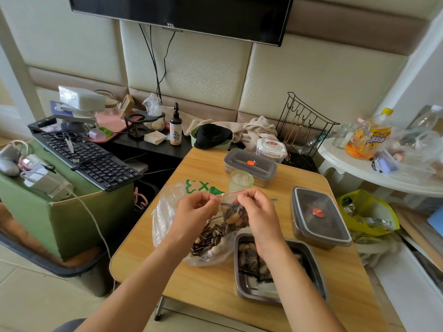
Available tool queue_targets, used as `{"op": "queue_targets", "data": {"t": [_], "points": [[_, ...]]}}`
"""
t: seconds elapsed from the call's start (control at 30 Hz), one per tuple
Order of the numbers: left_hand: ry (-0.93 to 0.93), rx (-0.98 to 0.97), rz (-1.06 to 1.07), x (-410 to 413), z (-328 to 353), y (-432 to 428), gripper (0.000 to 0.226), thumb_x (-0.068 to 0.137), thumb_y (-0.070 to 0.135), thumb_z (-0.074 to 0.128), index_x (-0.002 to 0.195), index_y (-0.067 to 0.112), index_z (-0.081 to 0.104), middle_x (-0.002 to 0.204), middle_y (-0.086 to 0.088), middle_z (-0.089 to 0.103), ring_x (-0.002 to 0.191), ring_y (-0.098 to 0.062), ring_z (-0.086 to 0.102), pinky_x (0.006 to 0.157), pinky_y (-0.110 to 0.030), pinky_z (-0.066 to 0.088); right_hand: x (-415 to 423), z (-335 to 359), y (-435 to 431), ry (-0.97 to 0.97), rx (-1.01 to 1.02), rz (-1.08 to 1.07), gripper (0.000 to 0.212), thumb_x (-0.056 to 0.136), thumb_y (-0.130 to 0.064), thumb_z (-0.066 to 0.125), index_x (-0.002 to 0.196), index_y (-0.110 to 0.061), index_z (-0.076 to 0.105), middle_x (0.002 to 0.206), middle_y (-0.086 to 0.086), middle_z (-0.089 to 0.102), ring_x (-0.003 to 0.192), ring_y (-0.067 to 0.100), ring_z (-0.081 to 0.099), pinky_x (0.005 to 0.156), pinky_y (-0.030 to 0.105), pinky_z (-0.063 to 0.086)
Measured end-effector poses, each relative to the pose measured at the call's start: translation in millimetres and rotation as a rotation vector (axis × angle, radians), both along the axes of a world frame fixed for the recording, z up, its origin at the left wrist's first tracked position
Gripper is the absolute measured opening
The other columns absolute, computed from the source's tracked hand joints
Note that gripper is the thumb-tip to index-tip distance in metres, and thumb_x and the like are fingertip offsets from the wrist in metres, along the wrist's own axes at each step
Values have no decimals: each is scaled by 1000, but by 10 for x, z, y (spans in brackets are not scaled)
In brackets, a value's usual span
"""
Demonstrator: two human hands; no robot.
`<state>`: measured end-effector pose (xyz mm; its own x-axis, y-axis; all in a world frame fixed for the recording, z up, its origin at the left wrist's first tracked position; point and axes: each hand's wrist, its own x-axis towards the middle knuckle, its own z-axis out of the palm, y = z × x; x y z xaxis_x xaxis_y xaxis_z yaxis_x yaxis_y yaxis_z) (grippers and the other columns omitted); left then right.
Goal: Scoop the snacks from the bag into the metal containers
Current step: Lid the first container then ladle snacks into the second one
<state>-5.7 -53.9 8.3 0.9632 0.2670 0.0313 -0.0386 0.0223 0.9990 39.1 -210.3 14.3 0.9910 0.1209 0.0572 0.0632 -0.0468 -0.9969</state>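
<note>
On the wooden table (211,286), both hands are raised over the middle and meet at the top of a small clear zip bag (232,208). The left hand (194,209) pinches the left end of its red seal strip with curled fingers, and the right hand (260,212) pinches the right end the same way. Sunflower seeds and peanuts show through the small bag. Below it, a larger clear plastic bag (165,212) with green print lies toward the table's left edge, with more snacks (209,237) piled inside. An open metal container (242,292) sits near the front right corner, partly under the right forearm and partly filled with snacks. A lidded metal container (320,215) with an orange valve stands at the right edge, and another lidded container (249,164) stands near the far edge. A pale green cup (241,180) stands just behind the hands.
</note>
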Motion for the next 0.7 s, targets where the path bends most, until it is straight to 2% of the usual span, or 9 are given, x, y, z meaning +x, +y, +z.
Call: {"op": "queue_targets", "data": {"t": [0.13, 0.23, 0.33, 0.43, 0.57, 0.7], "points": [[0, 0, 36, -7, 18, -28, 19, 99, 18, 64, 89, 3, 69, 70, -1, 62, 70, -19, 51, 71, -38, 43, 1, -21, 21, 12, 7, -5, 14, 99, -23, 63, 91, -14, 70, 90, 12, 72, 88, 26, 65, 88, 47, 55], [-25, 27, 67, -6, 22, -35, 18, 98, 19, 66, 87, 6, 71, 75, -8, 69, 71, -18, 60, 72, -38, 52, 4, -40, 34, 32, 11, 17, 17, 97, -29, 66, 97, -12, 71, 98, 13, 75, 99, 32, 69, 92, 46, 57], [-47, 48, 67, -8, 22, -39, 16, 98, 21, 67, 88, 9, 73, 81, -12, 73, 74, -18, 67, 75, -39, 60, 1, -52, 38, -2, -38, 41, 14, 99, -27, 68, 100, -15, 74, 97, 6, 77, 97, 22, 73, 88, 38, 62], [-55, 54, 77, -9, 25, -38, 15, 97, 22, 69, 89, 11, 74, 75, -3, 71, 70, -11, 64, 72, -30, 55, 13, -56, 13, -46, -80, 27, 14, 99, -30, 69, 98, -18, 76, 94, 1, 77, 94, 17, 73, 85, 35, 62], [-63, 90, 76, -3, 22, -19, 16, 96, 28, 71, 89, 14, 75, 81, -8, 74, 72, -13, 65, 76, -35, 56, 23, -34, -19, -64, -86, 30, 15, 100, -30, 68, 97, -17, 76, 93, 1, 77, 93, 15, 73, 83, 33, 62], [-86, 135, 63, 6, 18, -8, 14, 96, 28, 70, 90, 16, 75, 81, -5, 74, 74, -12, 66, 74, -31, 56, 15, -11, -35, -75, -88, 28, 14, 100, -29, 68, 97, -17, 76, 94, 1, 77, 94, 16, 73, 88, 39, 62]]}}
